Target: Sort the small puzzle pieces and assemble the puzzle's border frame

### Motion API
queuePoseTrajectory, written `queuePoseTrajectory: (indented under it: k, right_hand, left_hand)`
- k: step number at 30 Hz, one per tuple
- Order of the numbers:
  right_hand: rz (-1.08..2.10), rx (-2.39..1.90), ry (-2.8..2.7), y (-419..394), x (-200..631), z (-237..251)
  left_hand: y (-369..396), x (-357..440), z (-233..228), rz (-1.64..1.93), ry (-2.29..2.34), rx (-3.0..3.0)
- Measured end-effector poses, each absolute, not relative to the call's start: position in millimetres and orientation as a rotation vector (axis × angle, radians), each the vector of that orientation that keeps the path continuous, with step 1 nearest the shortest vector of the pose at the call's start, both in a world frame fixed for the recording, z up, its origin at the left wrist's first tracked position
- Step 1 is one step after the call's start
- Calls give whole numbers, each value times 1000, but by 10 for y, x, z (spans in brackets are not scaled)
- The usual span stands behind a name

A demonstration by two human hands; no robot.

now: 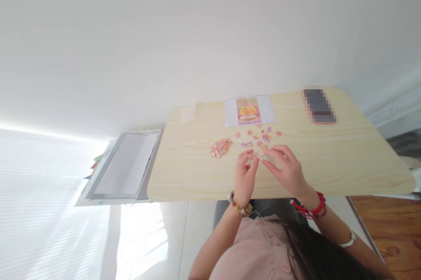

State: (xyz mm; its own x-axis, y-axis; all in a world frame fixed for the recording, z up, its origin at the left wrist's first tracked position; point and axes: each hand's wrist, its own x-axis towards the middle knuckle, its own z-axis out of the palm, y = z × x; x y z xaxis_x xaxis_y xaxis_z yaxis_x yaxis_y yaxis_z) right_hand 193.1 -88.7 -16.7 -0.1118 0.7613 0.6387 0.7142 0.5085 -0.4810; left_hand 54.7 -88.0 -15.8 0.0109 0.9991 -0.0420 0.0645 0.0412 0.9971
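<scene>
My left hand (245, 177) and my right hand (288, 172) meet just above the table, in front of me. Between their fingertips are small, pale jigsaw puzzle pieces (262, 156), partly covered by the fingers; both hands pinch at them. Loose pink and purple puzzle pieces (265, 138) lie spread just beyond my fingers. To the left of my left hand sits a heap of small multicoloured puzzle pieces (220, 148). Behind the loose pieces, a white sheet (231, 113) bears a printed picture (248, 111) of a yellow figure on a pink ground.
The pale wooden table (187, 175) stands against a white wall. At its back right lies a phone (319, 105), blurred out. A thin whitish wrapper or paper (188, 114) rests at the back left. Left of the table, papers (126, 164) lie on a lower surface.
</scene>
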Motion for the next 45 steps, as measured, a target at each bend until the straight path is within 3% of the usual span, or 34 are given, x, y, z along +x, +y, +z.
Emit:
queuePoseTrajectory:
  k: [17, 20, 26, 30, 45]
  right_hand:
    - [778, -1026, -2143, -749, 2196, 60]
    - [721, -1058, -2136, -751, 2192, 29]
    - [257, -1152, -2001, -875, 2043, -98]
    - [115, -1158, -1987, -914, 1956, -107]
    - [383, -1221, -2026, -918, 2278, -363]
  left_hand:
    - [-748, 299, -72, 886, 1061, 1270]
    - [-770, 321, -96, 925, 1083, 1194]
    - [-808, 375, -178, 1049, 1129, 949]
    - [-819, 391, -191, 1071, 1141, 961]
    - [-861, 405, -377, 989, 1319, 2020]
